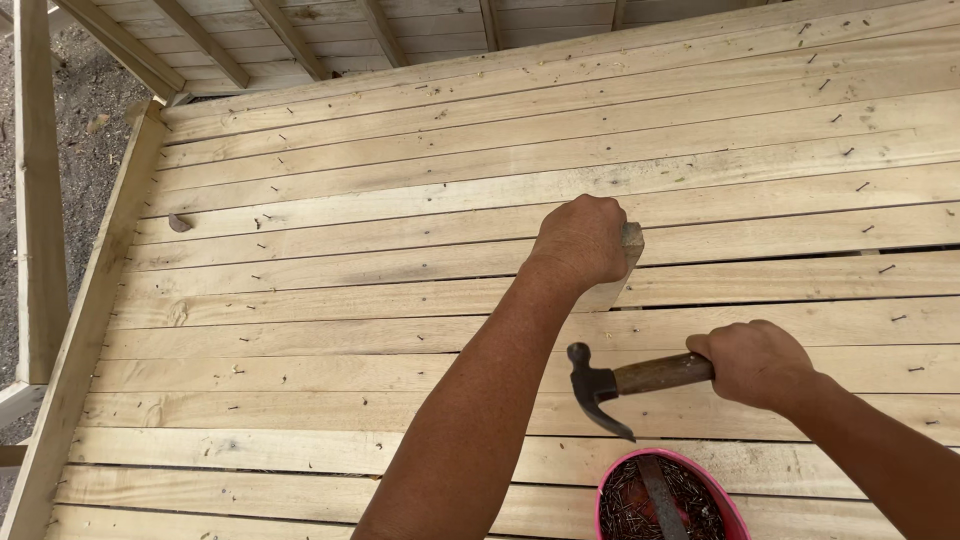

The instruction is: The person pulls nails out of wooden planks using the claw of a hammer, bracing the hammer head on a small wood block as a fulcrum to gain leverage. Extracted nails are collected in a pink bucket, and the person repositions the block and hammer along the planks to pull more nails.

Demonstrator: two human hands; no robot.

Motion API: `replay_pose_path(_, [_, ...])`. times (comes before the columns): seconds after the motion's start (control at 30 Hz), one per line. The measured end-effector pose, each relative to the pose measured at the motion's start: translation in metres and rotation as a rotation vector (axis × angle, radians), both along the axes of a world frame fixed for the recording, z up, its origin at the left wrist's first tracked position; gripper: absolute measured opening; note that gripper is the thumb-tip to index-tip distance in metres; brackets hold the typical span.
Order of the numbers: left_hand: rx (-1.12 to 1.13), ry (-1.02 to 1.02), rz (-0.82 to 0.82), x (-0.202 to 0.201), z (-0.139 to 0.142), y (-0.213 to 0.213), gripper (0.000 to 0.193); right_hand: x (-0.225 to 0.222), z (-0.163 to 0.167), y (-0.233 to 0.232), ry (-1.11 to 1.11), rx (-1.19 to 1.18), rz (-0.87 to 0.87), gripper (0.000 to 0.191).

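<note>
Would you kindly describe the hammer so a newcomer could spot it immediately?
On the pale plank deck, look near the bottom edge, just above the pink bucket of nails. The right hand grips the hammer there: the only tool, with a dark claw head and brown wooden handle.

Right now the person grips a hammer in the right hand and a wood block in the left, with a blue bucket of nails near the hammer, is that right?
Not quite: the bucket is pink, not blue, as the head view shows. The rest holds: the right hand grips the hammer, the left hand holds the wood block against the boards, and the nails lie in the bucket just below the hammer.
</note>
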State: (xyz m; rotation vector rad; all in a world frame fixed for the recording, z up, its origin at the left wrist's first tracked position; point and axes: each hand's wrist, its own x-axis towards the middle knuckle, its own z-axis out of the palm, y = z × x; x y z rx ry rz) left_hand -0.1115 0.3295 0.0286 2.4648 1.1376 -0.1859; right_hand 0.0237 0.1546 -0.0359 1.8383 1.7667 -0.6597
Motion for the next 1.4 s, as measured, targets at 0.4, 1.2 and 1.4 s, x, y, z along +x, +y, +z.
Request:
replay_pose_path(0.4, [-0.045,0.013,0.008,-0.004,-0.002,0.0,0.035,0.002,-0.006,-0.016,-0.066,0.002,0.071,0.017])
replay_pose_path(1.2, [-0.021,-0.102,0.131,-0.011,-0.013,-0.006,0.029,0.024,-0.117,-0.062,0.586,0.535,-1.1,0.041])
replay_pose_path(1.4, [-0.01,-0.129,0.122,-0.015,-0.013,-0.004,0.034,0.029,-0.119,-0.029,0.223,0.194,-0.894,0.037])
